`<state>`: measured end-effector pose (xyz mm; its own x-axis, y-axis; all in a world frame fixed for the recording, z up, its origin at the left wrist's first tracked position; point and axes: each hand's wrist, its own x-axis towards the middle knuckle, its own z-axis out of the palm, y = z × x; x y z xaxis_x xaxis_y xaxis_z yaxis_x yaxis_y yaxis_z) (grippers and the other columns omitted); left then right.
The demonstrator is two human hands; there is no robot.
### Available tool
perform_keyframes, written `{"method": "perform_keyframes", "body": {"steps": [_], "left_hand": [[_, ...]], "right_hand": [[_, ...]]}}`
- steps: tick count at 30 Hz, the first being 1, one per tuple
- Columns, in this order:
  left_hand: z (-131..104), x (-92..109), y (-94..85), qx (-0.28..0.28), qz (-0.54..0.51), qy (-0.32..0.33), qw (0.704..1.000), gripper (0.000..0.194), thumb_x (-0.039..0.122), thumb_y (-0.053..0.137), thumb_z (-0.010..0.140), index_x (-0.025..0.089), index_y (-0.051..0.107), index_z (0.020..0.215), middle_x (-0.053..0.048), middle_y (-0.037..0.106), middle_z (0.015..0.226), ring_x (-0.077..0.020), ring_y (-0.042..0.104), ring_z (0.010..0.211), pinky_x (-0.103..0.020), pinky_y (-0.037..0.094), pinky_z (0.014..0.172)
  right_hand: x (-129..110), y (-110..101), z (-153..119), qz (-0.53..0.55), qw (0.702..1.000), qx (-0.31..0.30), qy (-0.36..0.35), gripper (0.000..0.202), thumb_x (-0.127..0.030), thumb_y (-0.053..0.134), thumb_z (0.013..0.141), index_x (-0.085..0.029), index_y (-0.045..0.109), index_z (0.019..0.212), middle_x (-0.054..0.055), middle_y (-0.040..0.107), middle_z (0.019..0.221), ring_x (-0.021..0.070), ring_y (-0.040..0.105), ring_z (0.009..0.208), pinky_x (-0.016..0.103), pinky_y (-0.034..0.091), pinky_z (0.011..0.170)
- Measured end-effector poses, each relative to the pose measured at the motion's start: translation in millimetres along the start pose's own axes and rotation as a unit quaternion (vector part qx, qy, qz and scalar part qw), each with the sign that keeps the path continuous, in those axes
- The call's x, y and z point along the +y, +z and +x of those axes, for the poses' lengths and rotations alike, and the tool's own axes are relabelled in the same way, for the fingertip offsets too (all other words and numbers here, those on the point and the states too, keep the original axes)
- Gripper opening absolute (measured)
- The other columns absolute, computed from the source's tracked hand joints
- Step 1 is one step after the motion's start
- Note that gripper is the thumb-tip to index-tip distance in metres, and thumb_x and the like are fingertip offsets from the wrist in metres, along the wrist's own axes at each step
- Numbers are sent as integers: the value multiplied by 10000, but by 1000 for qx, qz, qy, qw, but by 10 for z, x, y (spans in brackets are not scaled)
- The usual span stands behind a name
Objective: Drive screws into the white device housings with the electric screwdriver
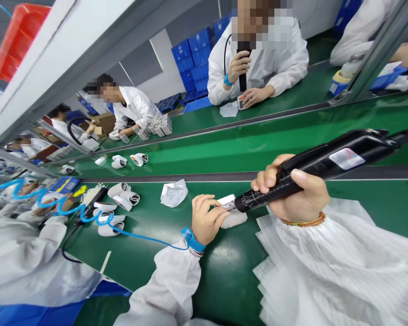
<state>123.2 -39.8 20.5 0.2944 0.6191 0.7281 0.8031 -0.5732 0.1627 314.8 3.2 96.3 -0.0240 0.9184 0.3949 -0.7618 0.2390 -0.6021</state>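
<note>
My right hand is wrapped around a black electric screwdriver, which tilts down to the left. The screwdriver's silver tip meets a small white plastic part on the green bench. My left hand is closed at that part, its fingertips beside the driver tip; exactly what lies between them is partly hidden. Under the tip shows a whitish, soft-looking pad. Just beyond my left hand lies a small white bag of tiny metal pieces, seemingly screws.
White curved housings cluster on the left of the bench. A coiled blue cord runs to my left wristband. Clear plastic sheets lie under my right forearm. Beyond the green conveyor belt, a co-worker holds a black screwdriver.
</note>
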Motion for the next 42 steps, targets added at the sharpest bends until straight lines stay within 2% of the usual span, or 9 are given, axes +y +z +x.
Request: {"method": "perform_keyframes", "body": {"steps": [10,17,18,19,22,24,28,34,42], "left_hand": [[-14,-5,2,10,-19,-9,1000,98,300,634,805,224,692,781,-21,615,815,-207,543,956,-411,397,859],[-55,37,45,-8,-43,-67,997,115,321,625,808,225,686,791,-34,601,867,-222,531,1009,-421,413,884],[-62,47,54,-15,-40,-80,996,189,371,645,785,224,678,899,-52,593,930,-236,521,1036,-436,412,904],[-71,57,66,-29,-35,-98,994,404,446,678,734,209,631,1058,-82,572,1022,-259,504,1073,-458,409,925],[-112,78,126,-101,-14,-138,985,1216,661,749,460,83,240,1401,-221,394,1279,-365,406,1194,-545,383,970],[-142,80,178,-147,-11,-131,980,1354,642,784,398,64,115,1423,-253,313,1340,-389,351,1243,-552,382,984],[-155,86,229,-171,-15,-110,979,1117,412,823,515,109,199,1390,-194,445,1252,-304,474,1146,-437,476,933],[-54,182,126,-173,53,-79,980,687,429,689,594,220,445,1202,-66,616,947,-252,595,839,-395,534,705],[14,219,60,-192,67,-58,977,626,452,633,631,213,475,1188,-50,626,906,-225,597,799,-349,498,685]], "right_hand": [[5,-10,4,22,999,29,11,164,-335,564,669,-220,560,786,-31,519,501,122,471,446,293,418,504],[-3,4,-11,20,1000,12,7,155,-337,571,678,-228,572,788,-27,526,503,132,469,446,303,411,493],[-6,7,-13,16,1000,6,5,157,-337,578,675,-229,574,788,-27,531,504,135,472,444,305,409,492],[-11,9,-13,10,1000,-1,0,160,-339,583,674,-230,575,791,-27,535,503,138,474,441,307,407,490],[-26,6,-12,-10,1000,-15,-22,159,-327,588,677,-234,577,806,-23,547,507,147,487,441,314,406,490],[-31,-2,-11,-22,999,-15,-33,151,-308,592,682,-232,580,812,-19,550,516,151,498,448,321,409,498],[-17,-8,-18,-32,999,-22,-37,154,-292,606,682,-227,588,821,-15,556,530,155,505,452,330,410,495],[-11,7,-51,-44,998,-38,-15,202,-320,644,663,-237,572,832,-18,559,532,155,505,456,331,412,484],[-28,16,-58,-44,998,-47,5,210,-330,642,655,-245,564,830,-18,552,525,155,504,451,328,415,470]]}}
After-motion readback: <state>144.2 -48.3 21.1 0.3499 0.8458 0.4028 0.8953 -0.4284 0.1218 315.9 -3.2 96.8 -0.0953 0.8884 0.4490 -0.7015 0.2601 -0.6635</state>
